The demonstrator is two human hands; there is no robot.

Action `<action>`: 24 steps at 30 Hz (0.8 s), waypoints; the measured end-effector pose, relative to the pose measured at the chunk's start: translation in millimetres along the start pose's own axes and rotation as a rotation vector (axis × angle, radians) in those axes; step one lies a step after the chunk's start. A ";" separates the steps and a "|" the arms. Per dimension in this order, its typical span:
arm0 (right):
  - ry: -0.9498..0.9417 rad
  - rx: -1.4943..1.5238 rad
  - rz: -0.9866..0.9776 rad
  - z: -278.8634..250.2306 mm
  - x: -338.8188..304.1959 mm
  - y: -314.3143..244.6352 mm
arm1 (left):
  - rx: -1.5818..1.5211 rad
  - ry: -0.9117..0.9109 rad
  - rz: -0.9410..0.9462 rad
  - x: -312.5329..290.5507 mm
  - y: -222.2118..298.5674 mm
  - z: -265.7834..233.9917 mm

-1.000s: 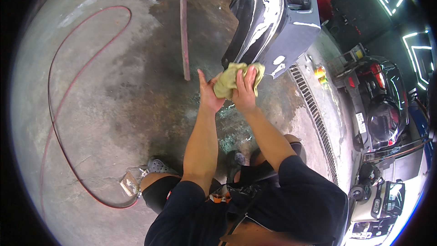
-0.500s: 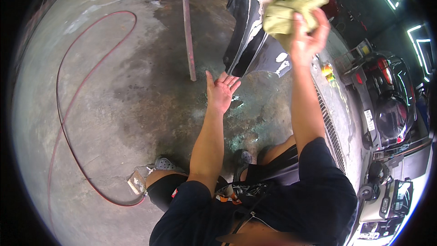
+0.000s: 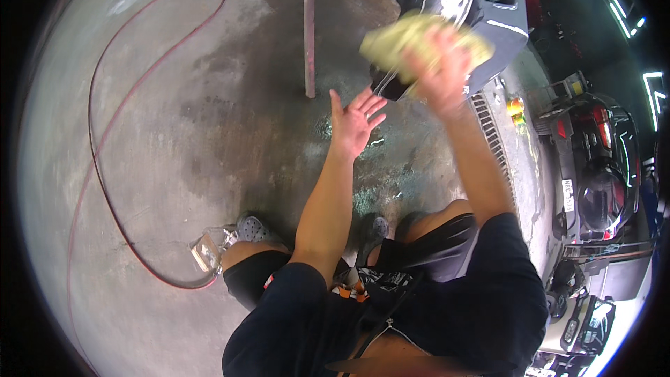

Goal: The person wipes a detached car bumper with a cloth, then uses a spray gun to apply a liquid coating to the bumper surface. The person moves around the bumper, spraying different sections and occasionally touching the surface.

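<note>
A dark car body panel (image 3: 504,45), which looks like a bumper, is at the top right of centre with white patches on its surface. My right hand (image 3: 443,73), blurred by motion, is closed on a yellow cloth (image 3: 391,40) held across the lower part of the panel. Whether the cloth touches the surface I cannot tell. My left hand (image 3: 354,124) is palm up with fingers spread, its fingertips at the panel's lower tip. Nothing lies in that palm.
The leg of a stand (image 3: 309,35) rises left of the panel. A red hose (image 3: 112,126) loops over the concrete floor to a small block-like thing (image 3: 206,251) by my left foot. A drain grate (image 3: 490,132), a bright bottle (image 3: 515,110) and a parked black car (image 3: 593,174) are rightward.
My right hand has swept the yellow cloth down and to the left, across the panel's lower part. The view has shifted, placing the panel farther right. My left hand stays spread beneath its tip.
</note>
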State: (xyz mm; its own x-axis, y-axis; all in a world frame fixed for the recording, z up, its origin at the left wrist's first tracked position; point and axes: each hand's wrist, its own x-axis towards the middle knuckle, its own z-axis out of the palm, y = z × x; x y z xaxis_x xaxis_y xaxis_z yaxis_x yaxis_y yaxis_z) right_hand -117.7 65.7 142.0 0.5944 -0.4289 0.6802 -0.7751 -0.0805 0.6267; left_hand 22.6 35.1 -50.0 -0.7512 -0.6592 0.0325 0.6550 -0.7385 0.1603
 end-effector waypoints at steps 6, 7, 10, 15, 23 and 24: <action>-0.343 -0.076 -0.008 -25.7 123.8 44.1 | -0.161 -0.041 0.035 22.0 -5.9 -20.4; -0.424 -0.100 -0.064 -22.7 117.6 25.9 | -0.181 -0.176 0.062 22.2 -6.0 -22.9; -0.801 -0.170 -0.230 -5.6 70.3 -36.3 | -0.253 -0.272 0.070 17.4 -5.1 -22.5; -0.764 0.406 -0.418 -15.8 -16.0 -58.3 | -0.245 -0.050 0.006 11.3 -0.7 -1.1; -0.211 0.145 0.018 -23.2 47.1 58.9 | 0.065 0.163 0.090 23.2 -7.3 9.0; -0.254 0.196 0.030 -19.3 76.2 75.4 | 0.087 0.168 0.098 23.3 -9.0 8.6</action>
State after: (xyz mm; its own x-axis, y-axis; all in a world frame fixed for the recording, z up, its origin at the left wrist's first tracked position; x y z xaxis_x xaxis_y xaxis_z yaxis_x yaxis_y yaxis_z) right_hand -126.7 44.3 248.4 0.5175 -0.6425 0.5650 -0.8326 -0.2259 0.5057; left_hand -1.5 27.6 -42.2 -0.6551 -0.7472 -0.1120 0.7093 -0.6592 0.2495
